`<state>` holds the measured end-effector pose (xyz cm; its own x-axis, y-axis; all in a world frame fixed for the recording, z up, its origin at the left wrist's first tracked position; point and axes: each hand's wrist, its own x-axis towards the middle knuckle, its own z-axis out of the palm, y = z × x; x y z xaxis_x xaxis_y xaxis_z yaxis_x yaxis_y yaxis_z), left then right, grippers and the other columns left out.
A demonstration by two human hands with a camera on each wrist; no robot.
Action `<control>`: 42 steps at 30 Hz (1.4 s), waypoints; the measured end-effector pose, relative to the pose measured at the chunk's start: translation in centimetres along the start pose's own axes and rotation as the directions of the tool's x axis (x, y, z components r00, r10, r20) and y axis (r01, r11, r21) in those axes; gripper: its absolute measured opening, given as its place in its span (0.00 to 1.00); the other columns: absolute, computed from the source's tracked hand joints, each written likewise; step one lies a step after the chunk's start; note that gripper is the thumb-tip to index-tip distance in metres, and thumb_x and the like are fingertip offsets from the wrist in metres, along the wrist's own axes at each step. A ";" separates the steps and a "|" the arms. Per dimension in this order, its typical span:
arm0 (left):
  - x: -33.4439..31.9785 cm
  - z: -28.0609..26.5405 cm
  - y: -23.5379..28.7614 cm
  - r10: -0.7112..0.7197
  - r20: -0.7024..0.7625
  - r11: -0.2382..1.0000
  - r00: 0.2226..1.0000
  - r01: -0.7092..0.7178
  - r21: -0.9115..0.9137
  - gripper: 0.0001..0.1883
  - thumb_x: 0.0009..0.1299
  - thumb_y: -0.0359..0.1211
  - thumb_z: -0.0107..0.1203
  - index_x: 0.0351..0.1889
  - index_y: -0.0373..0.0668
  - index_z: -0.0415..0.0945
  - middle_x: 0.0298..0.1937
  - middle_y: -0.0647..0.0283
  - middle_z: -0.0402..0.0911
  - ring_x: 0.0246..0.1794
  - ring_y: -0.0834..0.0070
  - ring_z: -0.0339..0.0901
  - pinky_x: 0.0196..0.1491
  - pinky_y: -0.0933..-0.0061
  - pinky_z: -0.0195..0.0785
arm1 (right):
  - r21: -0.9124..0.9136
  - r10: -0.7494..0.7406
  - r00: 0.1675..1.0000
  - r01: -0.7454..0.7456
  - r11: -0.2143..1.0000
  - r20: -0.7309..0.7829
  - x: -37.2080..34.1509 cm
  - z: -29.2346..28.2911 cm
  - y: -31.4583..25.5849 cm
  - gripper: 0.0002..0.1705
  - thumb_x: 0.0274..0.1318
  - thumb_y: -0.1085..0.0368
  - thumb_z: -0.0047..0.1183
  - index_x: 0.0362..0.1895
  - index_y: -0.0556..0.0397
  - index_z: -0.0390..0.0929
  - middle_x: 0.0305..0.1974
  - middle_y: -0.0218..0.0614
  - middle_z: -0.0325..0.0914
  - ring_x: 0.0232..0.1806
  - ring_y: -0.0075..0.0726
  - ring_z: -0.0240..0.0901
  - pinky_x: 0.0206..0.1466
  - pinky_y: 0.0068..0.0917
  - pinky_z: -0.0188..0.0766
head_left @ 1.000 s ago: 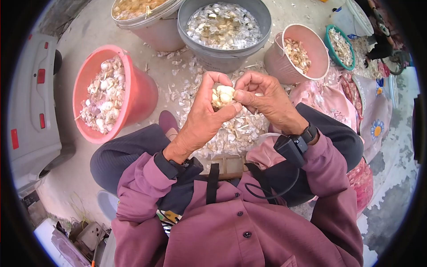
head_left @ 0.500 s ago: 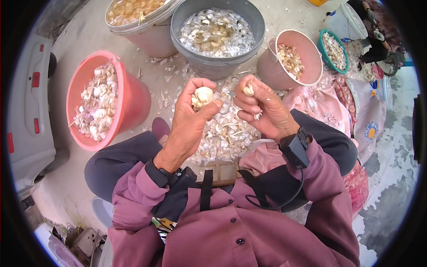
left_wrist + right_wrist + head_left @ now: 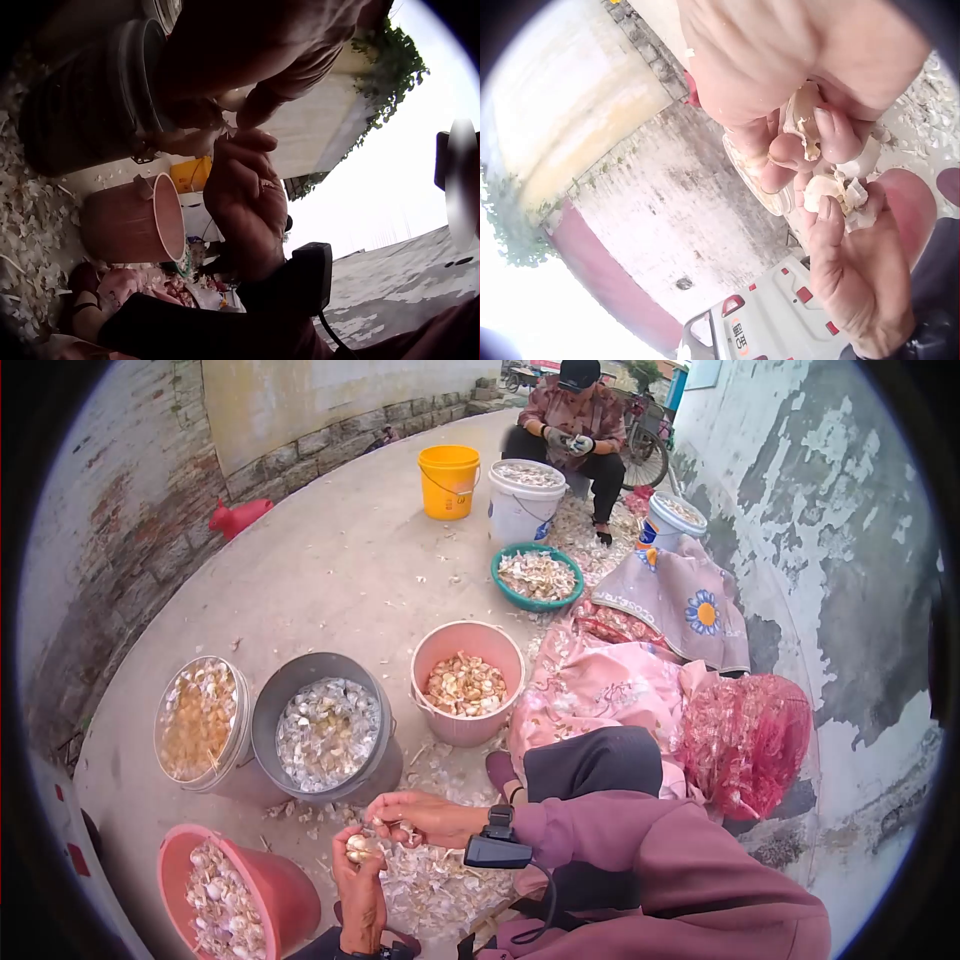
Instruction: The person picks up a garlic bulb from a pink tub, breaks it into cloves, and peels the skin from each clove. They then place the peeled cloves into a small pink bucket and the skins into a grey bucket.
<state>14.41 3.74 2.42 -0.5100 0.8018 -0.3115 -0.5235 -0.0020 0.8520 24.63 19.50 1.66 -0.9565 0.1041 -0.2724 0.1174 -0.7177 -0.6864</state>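
In the head view the left hand (image 3: 360, 895) grips a partly peeled garlic bulb (image 3: 358, 846) between thumb and fingers. Just above and right of it, the right hand (image 3: 435, 818) pinches bits of garlic skin with curled fingers. The right wrist view shows the bulb (image 3: 823, 193) with torn skin in the left hand (image 3: 862, 277), and papery skin (image 3: 801, 120) between the fingers of the right hand (image 3: 802, 67). Seen from the left wrist, the right hand (image 3: 244, 195) has its fingertips close to the left hand (image 3: 262, 52).
Peelings (image 3: 430, 890) cover the ground below the hands. Around stand a red bucket of bulbs (image 3: 290, 900), a grey bucket (image 3: 390, 760), a pink bucket of cloves (image 3: 470, 730) and a green basin (image 3: 540, 603). Another person (image 3: 580, 410) sits at the back beside a yellow bucket (image 3: 446, 485).
The head view has swung up and to the right, bringing the other person and wall into view. The hands parted, then came close together again; the left still holds the bulb.
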 end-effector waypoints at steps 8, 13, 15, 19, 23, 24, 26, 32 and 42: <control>0.1 0.2 -0.5 0.034 0.112 0.991 0.993 -0.019 -0.129 0.26 0.59 0.23 0.48 0.58 0.45 0.61 0.54 0.60 0.68 0.51 0.70 0.69 0.50 0.66 0.66 | -0.109 -0.050 0.995 0.040 0.993 -0.085 -0.2 -0.2 0.0 0.10 0.65 0.55 0.46 0.42 0.45 0.73 0.32 0.15 0.67 0.28 0.09 0.58 0.24 0.11 0.51; -0.8 1.8 0.0 0.026 0.036 0.992 0.999 -0.030 0.123 0.22 0.62 0.23 0.52 0.55 0.38 0.65 0.51 0.57 0.72 0.45 0.72 0.73 0.43 0.74 0.71 | -0.098 -0.088 0.993 0.080 0.992 -0.077 -0.4 0.2 -0.6 0.11 0.64 0.53 0.49 0.40 0.45 0.74 0.29 0.14 0.66 0.28 0.09 0.59 0.24 0.11 0.52; -1.6 2.3 0.7 0.059 0.019 0.983 0.998 -0.062 0.173 0.21 0.67 0.28 0.54 0.58 0.32 0.68 0.51 0.55 0.74 0.45 0.73 0.74 0.44 0.76 0.71 | -0.089 -0.086 0.992 0.078 0.993 -0.095 0.0 0.2 -0.3 0.10 0.62 0.55 0.49 0.38 0.46 0.74 0.30 0.17 0.68 0.27 0.11 0.59 0.22 0.12 0.52; -1.4 1.4 0.5 -0.055 0.071 0.930 0.996 0.025 0.366 0.28 0.67 0.30 0.50 0.66 0.39 0.59 0.60 0.60 0.67 0.55 0.72 0.68 0.51 0.74 0.66 | -0.114 -0.099 0.991 0.088 0.990 -0.095 0.0 0.4 0.0 0.09 0.60 0.57 0.50 0.37 0.47 0.75 0.30 0.20 0.70 0.26 0.13 0.60 0.20 0.12 0.51; -1.5 1.7 0.5 -0.040 0.104 0.923 0.994 -0.003 0.385 0.25 0.66 0.30 0.52 0.62 0.40 0.63 0.58 0.59 0.69 0.52 0.72 0.69 0.47 0.74 0.67 | -0.118 -0.074 0.989 0.059 0.991 -0.129 -0.1 0.5 -0.1 0.09 0.60 0.57 0.49 0.36 0.47 0.74 0.29 0.20 0.70 0.26 0.13 0.60 0.20 0.12 0.51; -1.7 2.0 0.6 -0.043 0.103 0.924 0.994 0.000 0.382 0.25 0.66 0.30 0.52 0.62 0.40 0.63 0.58 0.59 0.69 0.52 0.72 0.69 0.47 0.74 0.67 | -0.126 -0.074 0.989 0.058 0.990 -0.127 0.0 0.5 0.0 0.10 0.61 0.56 0.49 0.36 0.47 0.74 0.29 0.20 0.70 0.26 0.13 0.60 0.20 0.12 0.50; -2.2 2.3 0.8 -0.008 0.079 0.914 0.997 -0.025 0.406 0.23 0.67 0.31 0.53 0.60 0.39 0.64 0.56 0.60 0.70 0.50 0.74 0.70 0.47 0.75 0.66 | -0.130 -0.065 0.990 0.049 0.990 -0.123 0.2 0.4 0.3 0.10 0.62 0.55 0.49 0.35 0.46 0.73 0.29 0.20 0.71 0.26 0.13 0.60 0.19 0.12 0.50; -0.9 -0.3 -1.5 -0.057 0.073 0.915 0.996 0.022 0.404 0.22 0.67 0.30 0.54 0.59 0.39 0.65 0.53 0.60 0.71 0.47 0.74 0.70 0.46 0.74 0.67 | -0.155 -0.073 0.977 0.043 0.987 -0.199 -0.1 0.3 -0.1 0.16 0.65 0.48 0.48 0.35 0.46 0.71 0.28 0.18 0.68 0.25 0.11 0.59 0.22 0.13 0.52; 0.0 0.4 -2.2 -0.039 0.037 0.966 0.999 0.028 0.258 0.22 0.60 0.23 0.56 0.52 0.42 0.63 0.46 0.62 0.72 0.39 0.76 0.74 0.35 0.76 0.74 | -0.144 -0.097 0.973 0.068 0.987 -0.210 -0.1 0.3 -0.5 0.14 0.63 0.51 0.49 0.40 0.47 0.70 0.32 0.21 0.69 0.27 0.13 0.60 0.22 0.14 0.52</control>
<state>15.80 3.97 0.71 -0.4639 0.8228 -0.3283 -0.3440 0.1742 0.9227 24.63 19.62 2.24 -0.8860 0.3156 -0.3399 0.0896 -0.6025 -0.7931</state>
